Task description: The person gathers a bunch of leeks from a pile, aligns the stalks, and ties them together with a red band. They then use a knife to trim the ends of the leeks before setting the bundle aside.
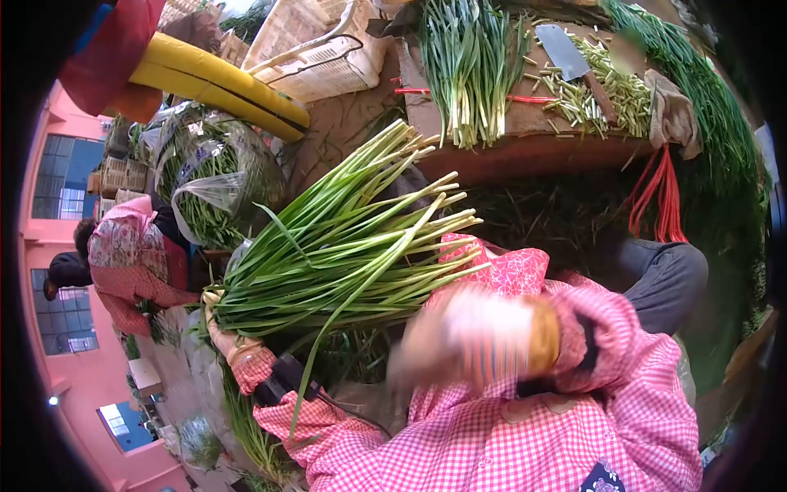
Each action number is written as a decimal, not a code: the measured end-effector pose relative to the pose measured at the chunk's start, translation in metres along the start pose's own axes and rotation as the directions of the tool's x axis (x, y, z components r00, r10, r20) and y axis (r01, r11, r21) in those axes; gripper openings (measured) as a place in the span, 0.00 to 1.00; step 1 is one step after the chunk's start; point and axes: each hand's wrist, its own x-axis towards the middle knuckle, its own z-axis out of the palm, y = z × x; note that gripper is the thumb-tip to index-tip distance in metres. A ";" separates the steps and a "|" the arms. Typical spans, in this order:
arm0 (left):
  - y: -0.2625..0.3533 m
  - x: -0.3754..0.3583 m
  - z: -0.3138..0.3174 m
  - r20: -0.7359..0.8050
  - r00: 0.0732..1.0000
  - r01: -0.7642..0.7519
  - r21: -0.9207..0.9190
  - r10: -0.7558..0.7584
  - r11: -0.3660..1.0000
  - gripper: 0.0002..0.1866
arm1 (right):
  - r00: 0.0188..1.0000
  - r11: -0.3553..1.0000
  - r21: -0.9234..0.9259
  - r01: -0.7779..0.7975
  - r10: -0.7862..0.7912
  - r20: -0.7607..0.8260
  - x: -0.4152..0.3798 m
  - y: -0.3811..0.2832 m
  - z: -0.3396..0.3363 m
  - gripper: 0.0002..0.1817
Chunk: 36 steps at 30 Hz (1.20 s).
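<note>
Bundling step: left hand (pixel 238 354) closed around the base of a green-onion bunch (pixel 344 246) held across the lap, right hand (pixel 471 336) blurred, grip indeterminable; next move likely calls for tying the stalks firmly.

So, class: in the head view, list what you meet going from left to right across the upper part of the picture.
Yellow roll → white plastic basket → bunch of green stalks on the board → cleaver → pile of cut stalk pieces → cloth
</note>
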 end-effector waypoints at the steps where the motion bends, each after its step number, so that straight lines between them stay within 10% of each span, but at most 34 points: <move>1: 0.003 0.004 -0.006 -0.013 1.000 0.018 -0.034 -0.018 0.999 0.11 | 0.950 0.726 -0.636 -0.260 0.311 -0.034 0.023 -0.023 -0.015 0.12; 2: -0.001 0.001 0.004 0.010 0.999 0.035 -0.001 -0.035 0.999 0.11 | 0.828 0.054 -0.942 -0.332 0.495 -0.263 0.045 -0.048 -0.031 0.16; 4: -0.014 -0.010 0.039 0.068 0.995 0.063 0.066 -0.068 0.996 0.11 | 0.892 0.264 -0.869 -0.419 0.300 -0.339 0.046 -0.030 -0.064 0.20; 8: -0.019 -0.014 0.056 -0.114 0.988 -0.073 0.222 0.100 0.972 0.12 | 0.645 0.019 -0.796 -0.604 0.598 -0.476 0.067 -0.005 -0.058 0.18; 12: -0.009 -0.004 0.040 -0.075 0.996 -0.044 0.084 0.051 0.995 0.11 | 0.681 0.227 -0.749 -0.622 0.628 -0.376 0.060 0.010 -0.043 0.13; 14: -0.018 -0.014 0.055 -0.057 0.998 -0.012 0.151 0.021 0.988 0.11 | 0.593 0.637 0.080 -0.767 0.751 -0.291 0.057 -0.001 -0.031 0.12; 16: -0.015 -0.010 0.041 0.066 0.997 0.037 0.030 -0.039 0.999 0.11 | 0.664 0.664 0.218 -0.715 0.743 -0.086 0.067 -0.045 -0.022 0.11; 18: -0.011 -0.008 0.028 0.128 0.989 0.079 -0.037 -0.074 0.996 0.12 | 0.757 0.722 0.249 -0.645 0.648 0.082 0.054 -0.034 0.002 0.10; 21: 0.001 0.005 0.010 0.119 0.985 0.145 -0.185 -0.124 0.972 0.14 | 0.958 0.929 -0.245 -0.275 0.286 0.009 0.044 -0.016 0.036 0.09; 24: 0.006 0.008 0.003 0.096 0.986 0.149 -0.107 -0.139 0.983 0.16 | 0.948 0.967 0.044 -0.252 0.256 -0.189 0.043 -0.046 0.015 0.07; 26: -0.004 -0.005 0.010 0.215 0.977 0.010 0.023 -0.014 1.000 0.17 | 0.547 0.677 0.303 -0.671 0.727 -0.414 0.040 -0.089 -0.022 0.05; 29: -0.009 -0.001 0.011 -0.152 0.983 -0.096 0.068 0.105 0.993 0.13 | 0.516 0.658 0.353 -0.665 0.747 -0.419 0.009 -0.093 -0.041 0.09; 34: -0.018 -0.013 0.044 -0.006 1.000 0.027 0.087 -0.026 0.996 0.12 | 0.288 0.617 0.295 -0.730 0.669 -0.685 -0.029 -0.059 -0.074 0.09; 35: -0.015 -0.008 0.035 0.029 0.998 0.050 0.056 -0.052 0.997 0.12 | 0.500 0.308 -0.398 -0.864 0.443 -0.744 -0.043 -0.049 -0.084 0.10; 36: -0.014 -0.006 0.035 0.065 0.995 0.076 0.026 -0.077 0.997 0.12 | 0.745 -0.246 -0.813 -0.528 0.324 -0.582 -0.041 -0.045 -0.087 0.12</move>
